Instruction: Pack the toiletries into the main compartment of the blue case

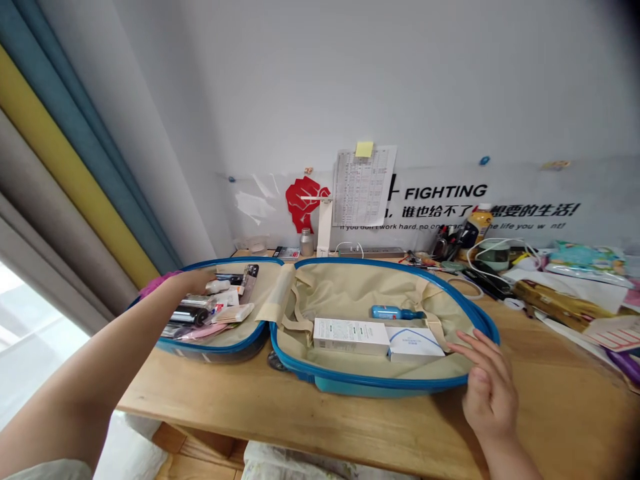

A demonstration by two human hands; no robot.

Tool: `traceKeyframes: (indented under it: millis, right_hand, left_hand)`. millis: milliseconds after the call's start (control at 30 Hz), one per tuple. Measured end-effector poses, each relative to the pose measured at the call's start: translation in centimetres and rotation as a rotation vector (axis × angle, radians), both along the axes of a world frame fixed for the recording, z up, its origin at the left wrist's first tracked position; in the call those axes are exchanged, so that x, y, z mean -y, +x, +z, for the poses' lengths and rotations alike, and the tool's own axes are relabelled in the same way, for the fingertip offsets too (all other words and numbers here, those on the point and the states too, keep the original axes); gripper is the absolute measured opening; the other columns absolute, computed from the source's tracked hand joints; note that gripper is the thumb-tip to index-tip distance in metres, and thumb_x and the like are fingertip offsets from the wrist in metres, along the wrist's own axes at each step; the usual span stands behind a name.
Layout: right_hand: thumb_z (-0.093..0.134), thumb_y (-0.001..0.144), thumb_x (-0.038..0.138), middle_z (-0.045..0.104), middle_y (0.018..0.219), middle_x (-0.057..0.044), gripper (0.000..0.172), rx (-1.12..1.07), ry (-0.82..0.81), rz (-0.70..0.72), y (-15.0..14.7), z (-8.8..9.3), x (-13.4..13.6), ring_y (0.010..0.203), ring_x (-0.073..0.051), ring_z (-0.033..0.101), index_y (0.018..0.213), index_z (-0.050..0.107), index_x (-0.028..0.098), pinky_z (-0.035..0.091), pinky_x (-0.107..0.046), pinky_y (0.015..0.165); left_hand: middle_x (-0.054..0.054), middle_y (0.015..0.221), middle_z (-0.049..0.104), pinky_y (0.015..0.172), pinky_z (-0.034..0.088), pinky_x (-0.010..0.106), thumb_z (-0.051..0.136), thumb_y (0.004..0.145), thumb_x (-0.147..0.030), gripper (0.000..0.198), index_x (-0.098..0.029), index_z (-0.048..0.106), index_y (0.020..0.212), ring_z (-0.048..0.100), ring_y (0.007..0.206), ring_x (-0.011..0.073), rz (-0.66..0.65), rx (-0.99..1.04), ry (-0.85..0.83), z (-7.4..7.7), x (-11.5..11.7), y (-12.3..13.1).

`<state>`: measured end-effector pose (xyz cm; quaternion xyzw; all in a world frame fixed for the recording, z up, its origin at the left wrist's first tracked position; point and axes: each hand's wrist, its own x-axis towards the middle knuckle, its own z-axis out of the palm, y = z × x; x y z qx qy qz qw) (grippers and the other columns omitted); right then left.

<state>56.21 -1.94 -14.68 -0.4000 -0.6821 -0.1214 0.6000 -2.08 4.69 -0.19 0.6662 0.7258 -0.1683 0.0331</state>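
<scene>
An open suitcase (390, 381) with a blue rim lies on a wooden table. Its right half holds a long white box (350, 335), a smaller white box (414, 343) and a blue bottle (395, 313). Packets, a black cylinder (190, 315) and other small items crowd the left half. My left hand (199, 281) reaches over the far part of that half; its fingers are too blurred and hidden to tell what they hold. At the right rim, my right hand (490, 380) has its fingers spread and holds nothing.
Behind the suitcase are a small jar (307, 242), a white lamp stand (324, 227) and a power strip (373, 253). Cables, pens, a yellow-labelled bottle (477, 225) and a blue-green packet (587, 260) clutter the right side. Curtains (75, 153) hang at the left.
</scene>
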Motion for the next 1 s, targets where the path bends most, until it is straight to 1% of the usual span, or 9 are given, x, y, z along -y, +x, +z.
traceKeyframes:
  millis: [133,233,367,467,567,700,767,867,1000]
  right_hand:
    - [0.032,0.098,0.039,0.068,0.108,-0.012,0.042,0.001,-0.031,0.012,0.1,-0.1,0.1,0.122,-0.03,0.055,0.096,0.069,0.019,0.042,-0.057,0.101]
    - [0.032,0.098,0.035,0.068,0.109,-0.012,0.039,0.02,-0.018,0.017,0.2,0.0,0.1,0.123,-0.03,0.054,0.099,0.068,0.02,0.043,-0.057,0.102]
    - [0.032,0.098,0.031,0.067,0.11,-0.012,0.038,0.038,0.0,0.032,0.1,0.1,0.1,0.125,-0.031,0.053,0.101,0.067,0.019,0.042,-0.057,0.102]
    - [0.032,0.097,0.03,0.067,0.11,-0.012,0.037,0.042,-0.005,0.025,0.1,0.2,0.2,0.124,-0.03,0.054,0.102,0.067,0.019,0.042,-0.056,0.102]
    - [0.032,0.097,0.03,0.067,0.11,-0.012,0.037,0.036,-0.005,0.018,0.1,0.2,0.2,0.124,-0.03,0.054,0.101,0.067,0.02,0.043,-0.056,0.101]
    - [0.032,0.097,0.03,0.067,0.109,-0.012,0.037,0.016,0.001,0.027,0.1,0.0,0.1,0.124,-0.03,0.054,0.101,0.067,0.02,0.043,-0.057,0.1]
    - [0.033,0.097,0.03,0.067,0.109,-0.012,0.036,0.017,0.005,0.03,0.1,-0.1,0.1,0.123,-0.03,0.054,0.101,0.067,0.02,0.043,-0.057,0.099]
    - [0.033,0.097,0.029,0.067,0.11,-0.012,0.036,0.025,0.006,0.018,0.1,-0.1,0.1,0.122,-0.03,0.054,0.1,0.067,0.02,0.044,-0.056,0.099]
    - [0.032,0.097,0.03,0.067,0.11,-0.011,0.036,0.024,-0.003,0.015,0.1,-0.1,0.1,0.123,-0.03,0.054,0.099,0.067,0.02,0.044,-0.056,0.099]
  left_hand:
    - [0.009,0.123,0.06,0.09,0.053,0.046,0.061,0.092,-0.036,0.036,-0.016,0.058,0.122,0.061,0.107,0.0244,0.018,-0.059,0.061,0.6,1.1,1.5]
    - [0.01,0.126,0.057,0.093,0.05,0.047,0.056,0.095,-0.035,0.039,-0.016,0.052,0.129,0.059,0.109,0.025,-0.011,-0.06,0.159,2.0,1.2,3.6]
    - [0.016,0.137,0.046,0.102,0.041,0.043,0.04,0.098,-0.027,0.048,-0.015,0.032,0.144,0.053,0.12,0.0286,-0.172,0.01,0.268,4.3,0.4,8.9]
    - [0.011,0.139,0.045,0.104,0.037,0.034,0.043,0.096,-0.036,0.052,-0.023,0.031,0.145,0.05,0.124,0.0264,-0.365,0.107,0.246,5.0,-0.7,14.3]
    - [0.008,0.138,0.048,0.102,0.038,0.029,0.048,0.093,-0.039,0.056,-0.027,0.033,0.145,0.053,0.121,0.0235,-0.521,0.194,0.164,4.1,-1.9,19.8]
    - [0.006,0.137,0.052,0.1,0.039,0.028,0.055,0.089,-0.038,0.058,-0.028,0.039,0.143,0.054,0.121,0.0235,-0.608,0.246,0.02,1.1,-3.8,24.9]
    - [0.007,0.136,0.056,0.099,0.041,0.03,0.058,0.086,-0.039,0.057,-0.027,0.045,0.14,0.056,0.119,0.0253,-0.609,0.244,-0.055,-0.5,-4.6,26.3]
    - [0.006,0.136,0.058,0.096,0.044,0.034,0.062,0.083,-0.039,0.055,-0.03,0.049,0.136,0.058,0.117,0.0259,-0.589,0.24,-0.141,-2.4,-5.4,27.2]
    - [0.01,0.134,0.057,0.098,0.046,0.044,0.062,0.088,-0.043,0.056,-0.023,0.046,0.138,0.058,0.116,0.0257,-0.554,0.24,-0.197,-3.8,-5.7,27.2]
